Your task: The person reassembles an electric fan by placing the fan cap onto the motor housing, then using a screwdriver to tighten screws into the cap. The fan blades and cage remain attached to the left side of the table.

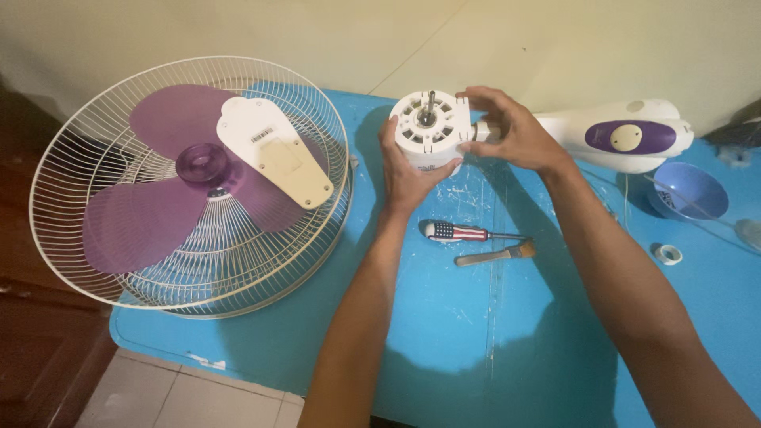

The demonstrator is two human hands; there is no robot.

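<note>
Head view showed both hands on a white fan motor point(429, 127) at the far middle of a blue table point(444, 341). The left hand point(404, 170) cupped the motor's left and near side, fingers curled up around its housing, thumb along the left edge. The right hand point(507, 131) gripped it from the right, fingers arched over the far rim and thumb pressed on the side, where the motor joined the stand neck. The motor faced up at the camera, its round vented front plate showing and a short metal shaft point(431, 101) sticking out of the centre.

To the right, the white fan body point(626, 136) with a purple oval panel lay on its side on the table, touching the motor. Just near the hands lay a screwdriver point(464, 232) with a striped handle and, beside it, a small brush point(495, 254). Further right sat a blue bowl point(688, 190) and a small roll of tape point(668, 254).

Well to the left, two wire guards point(190, 186) lay stacked at the table's left edge, with the purple blade point(182, 186) inside and a white cover point(273, 150) resting on top. Tiled floor point(198, 396) showed near the table.
</note>
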